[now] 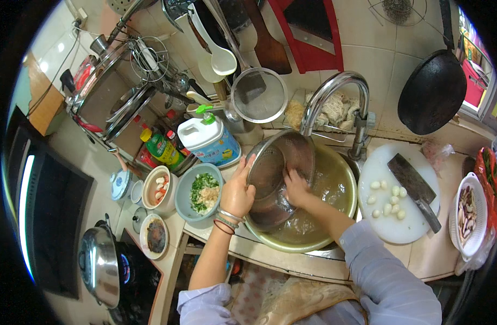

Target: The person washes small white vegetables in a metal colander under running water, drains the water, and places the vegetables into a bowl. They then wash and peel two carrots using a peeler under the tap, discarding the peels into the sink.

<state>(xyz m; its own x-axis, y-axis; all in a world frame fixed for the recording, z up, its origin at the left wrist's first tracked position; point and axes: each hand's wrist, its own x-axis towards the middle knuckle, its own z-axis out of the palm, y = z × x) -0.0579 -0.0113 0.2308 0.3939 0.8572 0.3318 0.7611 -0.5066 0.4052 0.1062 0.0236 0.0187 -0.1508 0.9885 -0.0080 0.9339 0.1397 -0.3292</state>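
Note:
A metal colander (266, 172) with small holes is tilted over a large gold-toned metal basin (350, 221) of cloudy water in the sink. My left hand (237, 193) grips the colander's left rim, thumb on the inner side. Inside the colander, my right hand (298, 189) is against its wall near the waterline. The right fingertips are partly hidden, so whether they hold anything cannot be made out. Some water lies in the colander's lower part, and its bottom edge dips into the basin. Above the basin arches a chrome faucet (335, 79).
Right, peeled garlic cloves (387, 208) and a cleaver (411, 178) lie on a white cutting board (378, 158); beyond stands a white basket (472, 248). Left are a blue-grey bowl (181, 199) of chopped greens, a detergent jug (201, 142) and a lidded pot (104, 272) beside a burner flame (125, 268).

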